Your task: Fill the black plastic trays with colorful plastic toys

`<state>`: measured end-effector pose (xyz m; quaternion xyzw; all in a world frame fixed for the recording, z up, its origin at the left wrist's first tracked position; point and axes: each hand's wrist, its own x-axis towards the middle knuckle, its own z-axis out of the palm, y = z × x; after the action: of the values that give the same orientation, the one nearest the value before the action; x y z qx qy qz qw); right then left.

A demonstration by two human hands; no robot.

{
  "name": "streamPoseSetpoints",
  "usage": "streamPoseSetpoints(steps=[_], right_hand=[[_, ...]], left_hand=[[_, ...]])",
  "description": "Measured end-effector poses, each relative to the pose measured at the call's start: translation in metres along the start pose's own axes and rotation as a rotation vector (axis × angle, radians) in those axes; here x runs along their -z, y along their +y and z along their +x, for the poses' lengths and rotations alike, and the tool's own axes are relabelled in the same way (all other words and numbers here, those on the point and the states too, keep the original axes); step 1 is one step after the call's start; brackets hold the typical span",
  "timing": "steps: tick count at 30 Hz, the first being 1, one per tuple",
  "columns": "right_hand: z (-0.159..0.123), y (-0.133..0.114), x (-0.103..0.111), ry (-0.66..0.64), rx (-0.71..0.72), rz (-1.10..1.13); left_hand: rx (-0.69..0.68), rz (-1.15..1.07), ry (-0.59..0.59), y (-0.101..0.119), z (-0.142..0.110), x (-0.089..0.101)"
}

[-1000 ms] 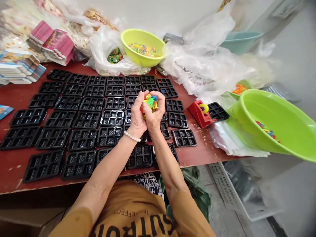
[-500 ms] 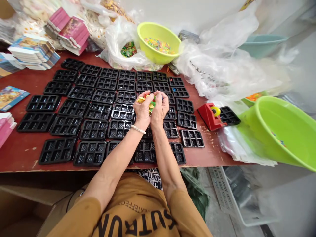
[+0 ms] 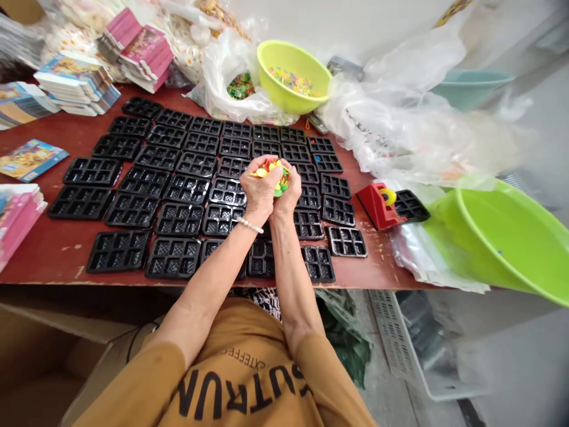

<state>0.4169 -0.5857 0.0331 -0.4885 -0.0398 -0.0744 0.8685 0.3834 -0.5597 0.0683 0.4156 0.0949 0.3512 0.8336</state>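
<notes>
Red, yellow and green small pieces lie heaped, gripped between two cupped hands.

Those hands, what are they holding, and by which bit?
Small colourful pieces, a heap cupped between left hand and right hand; exact contact spots are hidden.

1. Pieces between left hand and right hand shift — blue vanishes from sight; red, yellow, green show.
2. Big bowl: its visible contents dwindle to a speck.
3. View swings left — a near pink stack enters.
</notes>
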Motion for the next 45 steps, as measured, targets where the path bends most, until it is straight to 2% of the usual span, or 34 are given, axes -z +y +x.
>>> streamPoseSetpoints(steps=[3,5,13,19,22,25,29,32,35,39,42,45], right_hand=[[-0.005,0.003,-0.008,-0.085,-0.081,0.036],[-0.006,0.008,-0.011,-0.096,-0.151,0.091],[-0.026,0.018,-0.014,-0.012,-0.483,0.273],[-0.04,0.009,-0.02,0.029,-0.619,0.416],[-0.037,0.006,-0.015,-0.012,-0.643,0.357],[-0.031,0.0,-0.003,-0.151,-0.653,0.212],[-0.028,-0.006,0.009,-0.333,-0.573,0.06],[-0.032,0.001,0.006,-0.428,-0.426,-0.126],[-0.039,0.016,-0.006,-0.63,-0.196,-0.428],[-0.048,0.031,-0.028,-0.929,0.14,-0.967],[-0.054,0.035,-0.043,-1.07,0.199,-1.314],[-0.053,0.035,-0.048,-1.1,0.204,-1.424]], left_hand=[[0.043,0.038,0.034,0.008,0.006,0.007],[0.083,0.025,0.056,0.011,0.012,0.014],[0.129,-0.08,0.173,0.023,0.029,0.048],[0.346,-0.16,0.146,0.041,0.039,0.059],[0.378,-0.153,0.137,0.051,0.042,0.064],[0.343,-0.076,0.114,0.064,0.043,0.076],[0.282,0.017,0.076,0.084,0.039,0.108],[0.255,0.043,0.094,0.1,0.03,0.136],[0.253,0.079,0.145,0.117,0.018,0.162],[0.275,0.107,0.219,0.136,0.002,0.191],[0.293,0.094,0.266,0.143,-0.005,0.208],[0.306,0.059,0.29,0.144,-0.007,0.219]])
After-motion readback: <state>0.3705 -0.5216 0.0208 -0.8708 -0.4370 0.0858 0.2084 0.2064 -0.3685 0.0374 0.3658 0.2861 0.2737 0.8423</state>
